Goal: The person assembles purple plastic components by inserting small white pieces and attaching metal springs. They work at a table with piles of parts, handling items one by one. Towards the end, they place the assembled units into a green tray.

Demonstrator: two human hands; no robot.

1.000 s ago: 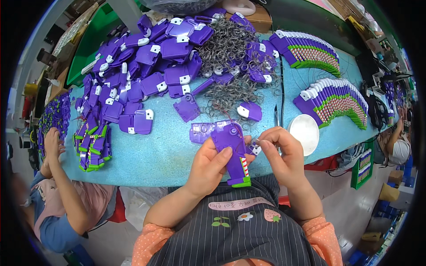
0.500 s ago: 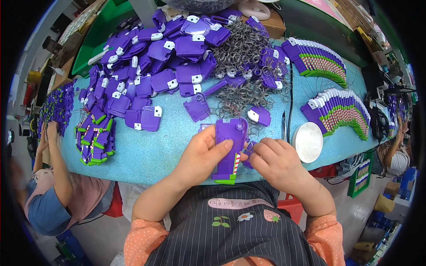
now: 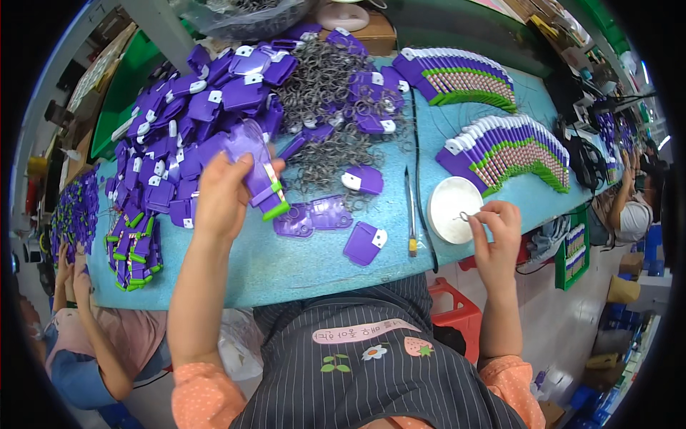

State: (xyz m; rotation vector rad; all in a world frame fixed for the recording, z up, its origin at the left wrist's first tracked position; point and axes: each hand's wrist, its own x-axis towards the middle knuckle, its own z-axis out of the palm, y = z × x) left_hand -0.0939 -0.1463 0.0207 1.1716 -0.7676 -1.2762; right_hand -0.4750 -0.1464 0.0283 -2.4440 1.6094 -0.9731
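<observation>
My left hand (image 3: 223, 189) is closed around a purple plastic case (image 3: 250, 154) with a bright green end, raised over the table beside the pile of purple parts. Between the thumb and fingertips of my right hand (image 3: 499, 230) is a small dark wire ring (image 3: 464, 217), held just over the right edge of a round white dish (image 3: 450, 196). A flat, glossy purple cover (image 3: 325, 214) lies between my hands, touching nothing of mine. Nearer me rests a purple piece with a white corner (image 3: 364, 243); a similar purple piece (image 3: 364, 180) sits farther back.
Loose purple pieces (image 3: 182, 154) are heaped at the left, beside tangled wire rings (image 3: 325, 86). Fanned rows of assembled cases (image 3: 511, 154) stand at the right. A pen-like tool (image 3: 411, 214) and black cable lie by the dish. Another person's hands (image 3: 82, 282) are at far left.
My hands have drawn apart: the left moved left and up with the purple case, the right moved right to the dish and pinches a ring. The view has shifted.
</observation>
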